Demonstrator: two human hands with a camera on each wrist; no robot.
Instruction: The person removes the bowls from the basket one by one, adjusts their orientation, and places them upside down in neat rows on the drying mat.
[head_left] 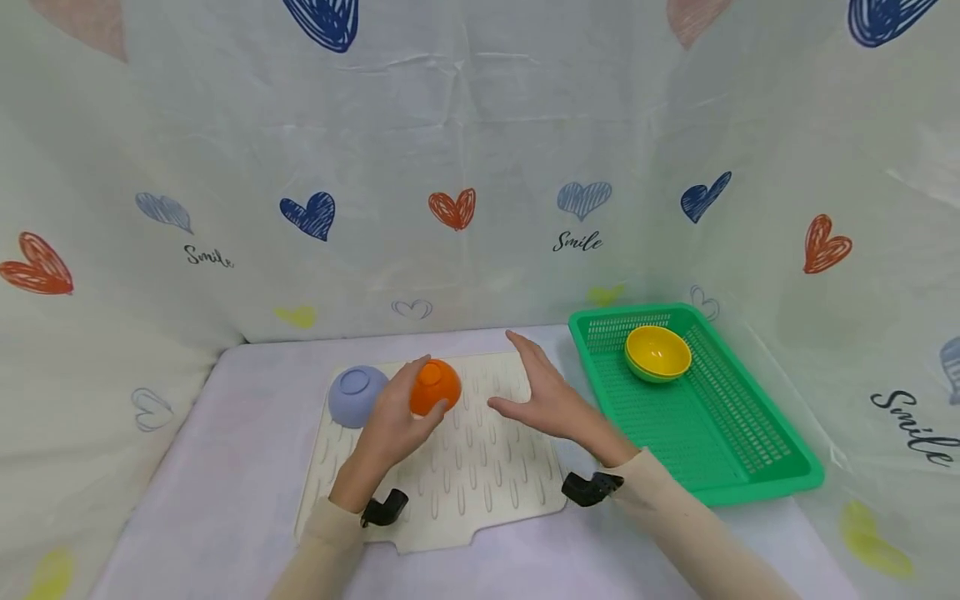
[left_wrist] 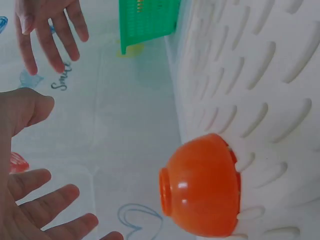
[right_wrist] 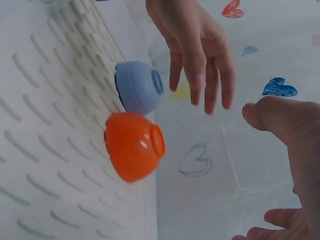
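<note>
An orange bowl (head_left: 444,385) sits upside down on the cream draining board (head_left: 480,500), its foot ring upward. Beside it to the left, a blue bowl (head_left: 352,402) is upside down too. My left hand (head_left: 393,417) is spread just above and in front of the orange bowl, overlapping it in the head view; the left wrist view shows a gap between fingers and bowl. My right hand (head_left: 543,392) hovers over the right part of the board, thumb and fingers apart, holding nothing. In the right wrist view both bowls stand well away from the right hand (right_wrist: 295,125).
At the right stands a green basket (head_left: 675,483) with perforated sides. Inside it, a yellow bowl (head_left: 658,351) sits upright, nested in a green bowl (head_left: 647,377). A white curtain (head_left: 510,275) printed with hearts closes off the back and sides of the table (head_left: 225,467).
</note>
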